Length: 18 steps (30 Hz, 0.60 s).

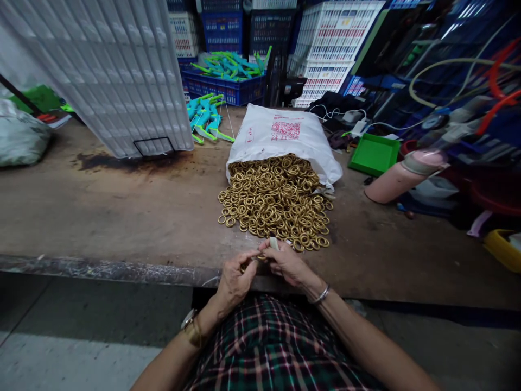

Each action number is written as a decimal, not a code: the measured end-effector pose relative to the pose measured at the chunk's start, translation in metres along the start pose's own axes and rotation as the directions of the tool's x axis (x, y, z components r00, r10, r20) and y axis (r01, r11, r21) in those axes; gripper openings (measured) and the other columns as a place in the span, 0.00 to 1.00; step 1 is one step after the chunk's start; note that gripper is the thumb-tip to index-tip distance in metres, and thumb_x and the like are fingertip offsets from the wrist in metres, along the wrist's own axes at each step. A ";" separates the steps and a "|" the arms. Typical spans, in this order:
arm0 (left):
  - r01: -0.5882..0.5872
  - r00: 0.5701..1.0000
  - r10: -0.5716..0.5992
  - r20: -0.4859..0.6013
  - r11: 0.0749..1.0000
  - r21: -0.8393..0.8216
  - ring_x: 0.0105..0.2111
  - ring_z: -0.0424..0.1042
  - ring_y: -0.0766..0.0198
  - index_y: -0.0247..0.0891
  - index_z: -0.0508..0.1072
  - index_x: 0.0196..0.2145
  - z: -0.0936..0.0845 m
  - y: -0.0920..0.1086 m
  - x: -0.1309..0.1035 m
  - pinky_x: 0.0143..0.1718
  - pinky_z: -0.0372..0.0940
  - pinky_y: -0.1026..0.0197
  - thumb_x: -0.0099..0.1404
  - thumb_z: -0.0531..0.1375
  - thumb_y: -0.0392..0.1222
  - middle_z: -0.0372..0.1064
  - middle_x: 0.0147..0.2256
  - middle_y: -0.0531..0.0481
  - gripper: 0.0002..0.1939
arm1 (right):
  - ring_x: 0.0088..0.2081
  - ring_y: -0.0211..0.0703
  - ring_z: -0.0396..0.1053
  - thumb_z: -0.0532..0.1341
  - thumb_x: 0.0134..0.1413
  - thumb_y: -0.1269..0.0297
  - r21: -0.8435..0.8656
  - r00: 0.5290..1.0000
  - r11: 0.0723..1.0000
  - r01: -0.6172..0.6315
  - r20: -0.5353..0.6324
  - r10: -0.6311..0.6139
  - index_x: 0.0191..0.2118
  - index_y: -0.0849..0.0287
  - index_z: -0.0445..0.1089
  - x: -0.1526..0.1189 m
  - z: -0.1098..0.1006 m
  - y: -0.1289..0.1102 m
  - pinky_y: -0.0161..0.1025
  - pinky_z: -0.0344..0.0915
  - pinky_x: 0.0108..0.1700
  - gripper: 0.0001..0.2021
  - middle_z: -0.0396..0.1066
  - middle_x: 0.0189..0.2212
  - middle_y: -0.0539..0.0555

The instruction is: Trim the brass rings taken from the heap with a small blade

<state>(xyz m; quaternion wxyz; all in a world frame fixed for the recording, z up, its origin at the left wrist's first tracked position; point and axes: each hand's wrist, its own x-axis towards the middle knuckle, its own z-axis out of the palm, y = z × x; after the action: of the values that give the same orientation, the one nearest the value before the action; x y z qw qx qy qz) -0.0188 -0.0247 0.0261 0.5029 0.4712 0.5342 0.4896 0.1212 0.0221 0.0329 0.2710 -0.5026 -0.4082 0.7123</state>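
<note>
A heap of gold-coloured rings [277, 201] spills from the mouth of a white woven sack [277, 133] onto the wooden table [134, 206]. At the table's front edge, just short of the heap, my two hands meet. My left hand [236, 277] is closed, with a bit of gold ring showing between thumb and fingers. My right hand [288, 264] is closed around a small pale handled tool [274, 244] with a dark end; its kind is unclear. Another gold ring [261, 257] shows between the fingertips of both hands.
A ribbed translucent panel [122, 70] stands at left. Behind are a blue crate [240, 89] of teal and green toy bows, more bows [207, 117], and stacked white crates [329, 43]. To the right are a green tray [374, 152], a pink cylinder [401, 179] and a yellow bin [502, 250].
</note>
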 end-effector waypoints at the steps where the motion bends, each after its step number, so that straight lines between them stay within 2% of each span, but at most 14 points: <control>1: -0.007 1.000 0.007 0.013 1.000 -0.015 0.33 0.69 0.60 0.39 0.77 0.35 0.000 0.000 0.000 0.39 0.62 0.61 0.51 0.62 0.38 0.73 0.33 0.47 0.11 | 0.12 0.25 0.41 0.57 0.37 0.63 0.023 1.000 1.000 -0.009 0.016 0.008 0.30 0.58 0.60 0.000 0.001 0.001 0.28 0.37 0.14 0.10 0.55 0.16 0.39; 4: -0.001 0.999 0.002 0.039 0.999 -0.036 0.36 0.69 0.59 0.39 0.77 0.32 0.001 0.001 0.000 0.42 0.61 0.60 0.52 0.61 0.40 0.74 0.33 0.46 0.09 | 0.11 0.24 0.42 0.58 0.38 0.60 0.041 1.000 0.999 -0.016 0.025 0.015 0.30 0.58 0.60 0.000 0.004 0.003 0.28 0.37 0.13 0.10 0.57 0.16 0.40; 6: 0.043 0.998 -0.041 0.046 0.998 -0.040 0.30 0.68 0.63 0.37 0.75 0.29 0.001 0.001 0.000 0.35 0.62 0.63 0.54 0.60 0.43 0.72 0.28 0.48 0.08 | 0.11 0.25 0.43 0.58 0.40 0.56 0.028 1.000 1.000 0.007 -0.003 -0.007 0.29 0.58 0.60 0.000 0.006 0.006 0.28 0.37 0.13 0.12 0.58 0.16 0.41; 9: 0.220 0.974 -0.212 0.079 0.968 -0.119 0.18 0.58 0.72 0.35 0.71 0.28 0.001 -0.001 -0.001 0.20 0.54 0.69 0.55 0.59 0.48 0.63 0.20 0.55 0.12 | 0.12 0.26 0.45 0.57 0.44 0.54 -0.077 0.997 0.994 0.072 -0.036 -0.075 0.27 0.59 0.61 0.002 0.006 0.010 0.28 0.40 0.14 0.13 0.58 0.17 0.42; 12: 0.351 0.935 -0.327 0.137 0.908 -0.229 0.14 0.52 0.76 0.36 0.67 0.30 0.001 -0.005 -0.002 0.14 0.46 0.71 0.54 0.59 0.51 0.60 0.20 0.58 0.14 | 0.16 0.28 0.49 0.56 0.46 0.56 -0.244 0.988 0.961 0.128 -0.052 -0.145 0.24 0.60 0.63 0.004 0.006 0.012 0.28 0.45 0.17 0.11 0.59 0.17 0.44; 18: 0.336 0.938 -0.296 0.182 0.908 -0.251 0.14 0.52 0.76 0.36 0.63 0.27 0.002 -0.010 -0.004 0.13 0.46 0.71 0.54 0.58 0.56 0.59 0.19 0.57 0.18 | 0.20 0.32 0.53 0.55 0.46 0.60 -0.444 0.966 0.876 0.186 -0.081 -0.246 0.23 0.60 0.64 0.004 0.008 0.010 0.30 0.50 0.22 0.09 0.59 0.16 0.44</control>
<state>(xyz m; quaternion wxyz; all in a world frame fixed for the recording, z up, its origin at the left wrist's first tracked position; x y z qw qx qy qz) -0.0169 -0.0295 0.0163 0.6730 0.3361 0.4927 0.4374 0.1125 0.0177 0.0240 0.2573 -0.5484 -0.5904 0.5334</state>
